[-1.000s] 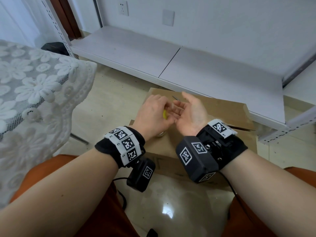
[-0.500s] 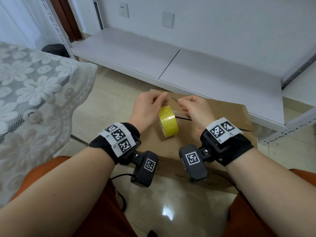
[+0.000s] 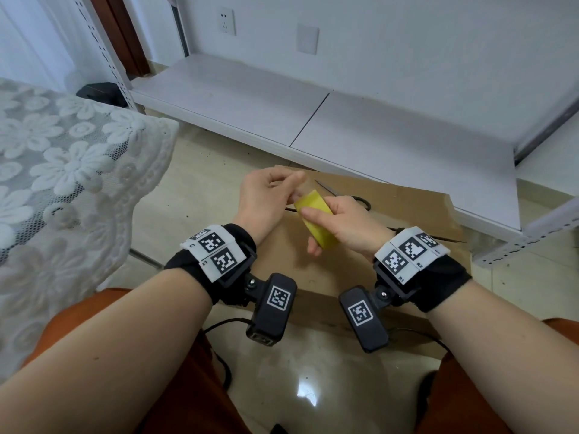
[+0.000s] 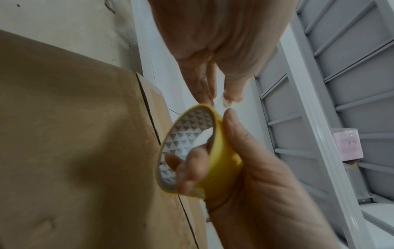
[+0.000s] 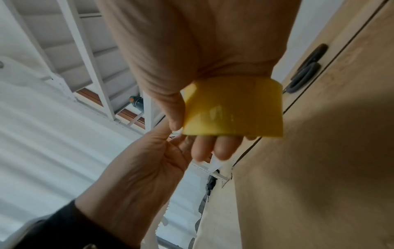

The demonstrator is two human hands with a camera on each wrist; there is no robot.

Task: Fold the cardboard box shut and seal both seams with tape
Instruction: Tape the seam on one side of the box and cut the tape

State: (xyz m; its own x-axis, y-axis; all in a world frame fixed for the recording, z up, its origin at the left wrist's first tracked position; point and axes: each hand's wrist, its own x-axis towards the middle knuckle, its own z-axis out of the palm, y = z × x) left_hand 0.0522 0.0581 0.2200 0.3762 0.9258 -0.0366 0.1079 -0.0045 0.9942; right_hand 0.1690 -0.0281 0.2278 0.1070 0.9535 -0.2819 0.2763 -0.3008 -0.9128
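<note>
Above the closed cardboard box (image 3: 329, 270) on the floor, the left hand (image 3: 266, 205) pinches at the top edge of the yellow tape roll (image 3: 316, 220), fingers (image 4: 204, 87) narrowed together; whether they grip a loose end cannot be told. The right hand (image 3: 347, 227) holds the roll, thumb outside, fingers through the core. Scissors (image 3: 347, 197) lie on the box behind.

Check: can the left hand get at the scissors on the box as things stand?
Probably yes. The scissors lie uncovered on the cardboard box, just beyond both hands. But the left hand is busy at the tape roll, which the right hand grips.
</note>
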